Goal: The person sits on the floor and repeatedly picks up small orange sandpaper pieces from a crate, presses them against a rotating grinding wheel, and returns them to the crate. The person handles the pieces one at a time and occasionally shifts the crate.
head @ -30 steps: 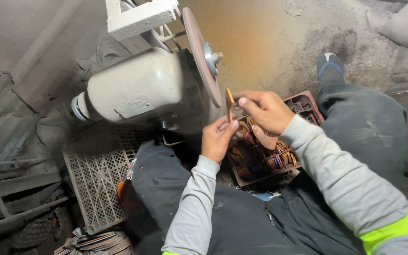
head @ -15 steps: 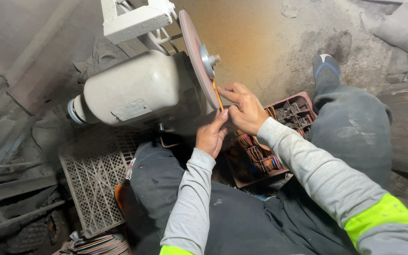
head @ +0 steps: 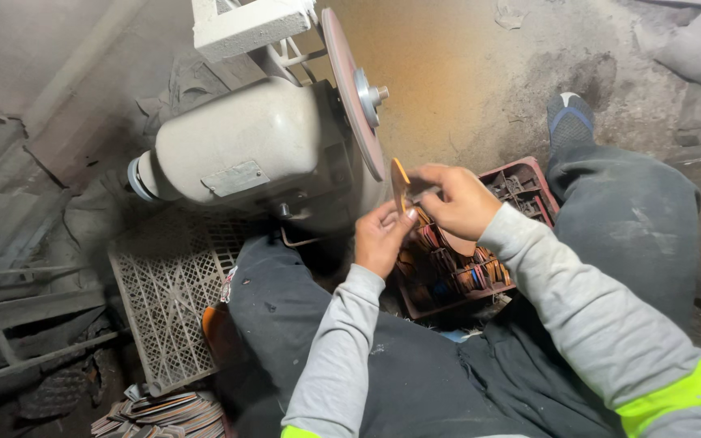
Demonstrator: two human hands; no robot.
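Both hands, left hand (head: 380, 239) and right hand (head: 456, 201), pinch a thin orange piece (head: 400, 183) together. At 5 o'clock, a red crate (head: 539, 195) packed with similar pieces; grinding disc (head: 350, 89) at 11.

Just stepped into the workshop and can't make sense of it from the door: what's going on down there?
A person sits on the floor in front of a motor-driven grinding disc. Both hands pinch a small thin orange-brown piece: the left hand from below, the right hand from the side. The piece is held close to the disc's face, just below its hub; whether it touches is unclear. A red crate of similar small pieces lies between the legs, and a pale plastic crate stands to the left.
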